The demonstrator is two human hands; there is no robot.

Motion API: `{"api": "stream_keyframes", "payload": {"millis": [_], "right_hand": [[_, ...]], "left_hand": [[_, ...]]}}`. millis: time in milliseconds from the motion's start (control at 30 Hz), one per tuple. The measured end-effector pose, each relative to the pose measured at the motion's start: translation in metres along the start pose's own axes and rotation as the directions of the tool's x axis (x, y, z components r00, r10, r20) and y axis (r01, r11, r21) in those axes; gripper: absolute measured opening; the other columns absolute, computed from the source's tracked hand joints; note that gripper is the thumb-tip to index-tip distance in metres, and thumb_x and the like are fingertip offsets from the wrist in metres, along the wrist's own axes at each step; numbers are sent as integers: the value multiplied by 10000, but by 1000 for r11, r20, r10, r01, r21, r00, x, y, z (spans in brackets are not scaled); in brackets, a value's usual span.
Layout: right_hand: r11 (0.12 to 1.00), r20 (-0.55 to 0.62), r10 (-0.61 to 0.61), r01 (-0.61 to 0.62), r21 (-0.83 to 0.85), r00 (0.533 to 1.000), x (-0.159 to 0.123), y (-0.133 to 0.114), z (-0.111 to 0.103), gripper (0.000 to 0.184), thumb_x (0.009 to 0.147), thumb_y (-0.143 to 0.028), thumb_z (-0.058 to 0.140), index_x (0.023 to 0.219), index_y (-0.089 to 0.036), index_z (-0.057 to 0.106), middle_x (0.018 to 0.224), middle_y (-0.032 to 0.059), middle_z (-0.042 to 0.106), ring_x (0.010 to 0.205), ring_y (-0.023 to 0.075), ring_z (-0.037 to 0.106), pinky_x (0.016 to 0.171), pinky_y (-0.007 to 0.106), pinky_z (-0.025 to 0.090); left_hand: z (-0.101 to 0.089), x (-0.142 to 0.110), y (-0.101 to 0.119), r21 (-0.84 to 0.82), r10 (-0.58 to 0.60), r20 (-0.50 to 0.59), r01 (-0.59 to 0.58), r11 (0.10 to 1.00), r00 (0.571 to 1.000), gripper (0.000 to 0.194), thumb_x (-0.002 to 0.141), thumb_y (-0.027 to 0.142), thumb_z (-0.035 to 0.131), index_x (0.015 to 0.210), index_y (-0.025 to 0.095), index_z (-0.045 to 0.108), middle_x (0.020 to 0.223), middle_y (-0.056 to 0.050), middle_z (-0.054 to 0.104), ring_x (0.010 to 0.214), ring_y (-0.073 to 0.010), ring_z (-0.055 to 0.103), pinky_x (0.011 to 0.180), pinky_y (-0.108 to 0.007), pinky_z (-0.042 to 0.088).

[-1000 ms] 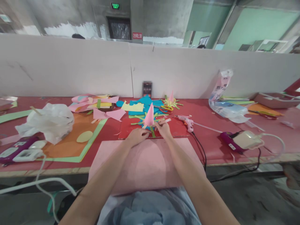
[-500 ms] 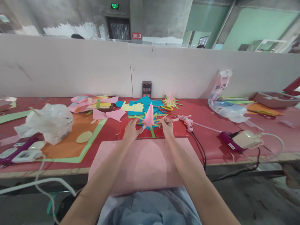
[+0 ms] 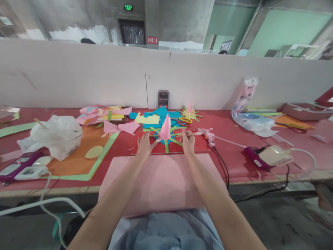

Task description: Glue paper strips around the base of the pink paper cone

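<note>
A pink paper cone [image 3: 164,129] stands upright at the centre of a blue paper piece with green paper strips [image 3: 167,147] radiating from it. It rests on a red board [image 3: 158,150]. My left hand [image 3: 145,143] is at the left side, its thumb and fingers closed on the end of a strip. On the right side, my right hand [image 3: 188,141] pinches the tip of another strip, fingers curled. Just right of that hand lies a pink glue gun [image 3: 209,138] with its black cord. Yellow-handled scissors [image 3: 184,120] lie behind the cone, on blue paper.
A similar small cone piece [image 3: 190,109] stands at the back. Paper scraps [image 3: 121,127], orange sheet [image 3: 75,163] and white plastic bag [image 3: 57,135] lie left. Purple power strips [image 3: 253,156] sit at both sides. A pink sheet [image 3: 163,184] hangs in front; a white partition [image 3: 109,76] rises behind.
The strips have turned slightly about the cone, the front one shifting left. My right hand has moved a little to the right; my left hand stays nearly in place.
</note>
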State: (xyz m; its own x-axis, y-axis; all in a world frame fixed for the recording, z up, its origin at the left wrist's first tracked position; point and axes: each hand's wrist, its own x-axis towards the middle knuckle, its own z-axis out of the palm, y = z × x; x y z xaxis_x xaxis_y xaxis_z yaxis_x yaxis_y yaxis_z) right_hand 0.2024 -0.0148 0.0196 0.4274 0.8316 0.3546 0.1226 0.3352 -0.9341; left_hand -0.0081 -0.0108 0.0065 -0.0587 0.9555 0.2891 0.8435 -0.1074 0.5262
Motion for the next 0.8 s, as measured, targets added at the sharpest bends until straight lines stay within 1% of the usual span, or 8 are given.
{"api": "stream_keyframes", "payload": {"millis": [100, 200, 267, 400, 500, 600, 700, 800], "right_hand": [[1000, 10, 4, -4, -23, 1000, 0, 0, 0, 213, 813, -394, 517, 708, -214, 475, 412, -66, 472, 385, 113, 449, 441, 230, 374], [999, 3, -2, 2, -33, 1000, 0, 0, 0, 209, 813, -397, 522, 714, -218, 478, 407, -65, 460, 386, 122, 449, 440, 237, 379], [999, 7, -19, 19, -49, 1000, -1, 0, -1, 216, 818, -403, 519, 712, -220, 476, 408, -61, 464, 393, 127, 459, 449, 241, 386], [998, 32, -26, 28, -62, 999, -1, 0, 0, 243, 822, -427, 514, 703, -221, 465, 413, -58, 473, 402, 130, 478, 466, 243, 399], [999, 63, -15, 17, -39, 998, -1, 1, 1, 252, 816, -434, 525, 694, -223, 460, 424, -56, 495, 400, 125, 480, 480, 247, 420], [999, 107, 7, -11, 35, 994, -2, 1, 2, 279, 800, -458, 551, 678, -226, 455, 436, -52, 509, 390, 121, 470, 471, 254, 436], [980, 242, 82, -122, 154, 967, -3, -1, 5, 298, 761, -495, 597, 709, -228, 476, 450, -51, 520, 400, 128, 485, 459, 267, 455], [976, 400, 87, -158, 147, 912, -4, -3, 8, 311, 718, -498, 646, 699, -216, 516, 493, -24, 563, 451, 138, 531, 480, 270, 462]], "left_hand": [[-1, -1, -1, -41, 33, -22, -34, 999, 999, 510, 816, 396, 598, 1259, 185, 458, 1307, -138, 522, 1257, -281, 443, 1085, -487, 252], [-2, 0, -2, -108, 62, -57, -68, 992, 996, 283, 847, 271, 546, 1120, 195, 555, 1207, -97, 584, 1167, -234, 519, 1032, -418, 346], [-3, 0, -2, -138, 88, -70, -97, 986, 994, 194, 847, 181, 503, 1011, 197, 604, 1125, -75, 611, 1091, -203, 561, 986, -366, 394], [-6, -1, -1, -127, 128, -36, -131, 983, 991, 243, 799, 72, 469, 889, 199, 657, 1063, -53, 616, 1005, -184, 593, 936, -332, 427], [-7, -2, 1, -102, 117, 8, -116, 988, 993, 279, 783, 60, 465, 875, 217, 677, 1063, -38, 621, 993, -187, 598, 947, -352, 425], [-6, -2, 0, -107, 114, 14, -112, 988, 993, 308, 776, 50, 453, 883, 219, 687, 1059, -36, 627, 1003, -188, 593, 954, -358, 424], [-4, -1, -4, -125, 146, 6, -144, 982, 989, 338, 771, 31, 434, 887, 211, 694, 1051, -42, 632, 999, -183, 587, 942, -344, 437], [-2, 0, -7, -139, 172, -15, -173, 975, 985, 336, 767, 26, 446, 887, 213, 698, 1034, -43, 634, 978, -177, 587, 925, -326, 452]]}}
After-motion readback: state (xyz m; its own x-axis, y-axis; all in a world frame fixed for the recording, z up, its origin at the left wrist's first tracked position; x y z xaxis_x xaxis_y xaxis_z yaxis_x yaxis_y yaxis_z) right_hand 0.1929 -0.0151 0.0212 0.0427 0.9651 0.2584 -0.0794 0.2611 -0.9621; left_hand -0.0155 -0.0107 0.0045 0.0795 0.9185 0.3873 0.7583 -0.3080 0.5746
